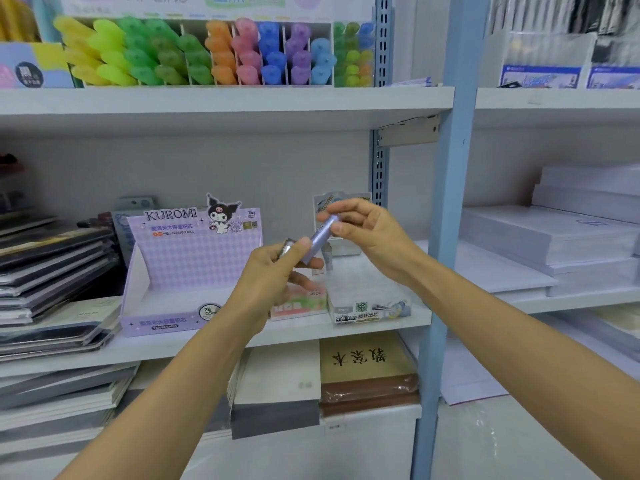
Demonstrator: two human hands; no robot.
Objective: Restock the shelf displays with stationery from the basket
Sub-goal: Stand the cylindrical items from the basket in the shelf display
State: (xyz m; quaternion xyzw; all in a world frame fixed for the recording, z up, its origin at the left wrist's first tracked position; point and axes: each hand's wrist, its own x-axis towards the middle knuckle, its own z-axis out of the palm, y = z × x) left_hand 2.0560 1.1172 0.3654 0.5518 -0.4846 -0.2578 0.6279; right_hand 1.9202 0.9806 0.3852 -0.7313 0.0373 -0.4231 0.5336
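- Your two hands hold one tube [320, 239], lilac and tilted, its upper end toward the right, in the air in front of the middle shelf [294, 336].
- Your left hand [273, 278] grips the tube's lower end, thumb on top and fingers curled beneath.
- A small silvery piece [286, 247] shows just behind that thumb. You cannot tell what it is, or whether it belongs to the tube.
- Your right hand [367, 230] pinches the tube's upper end between thumb and fingertips, the other fingers loosely bent.
- The tube hangs above the gap between the Kuromi box [194, 268] on the left and a white box [367, 306] on the right. It touches neither.
- The Kuromi box, lilac with a chequered back panel, stands at the front of the middle shelf, its open tray facing you.
- A pink box [299, 303] sits between the two displays, partly hidden by your left hand.
- Highlighters [207, 53] in yellow, green, orange, pink, blue and purple fill the rack on the top shelf.
- Notebooks [52, 268] lie stacked at the left end of the middle shelf.
- Paper packs [554, 244] are piled in the next bay, beyond the blue post [450, 202].
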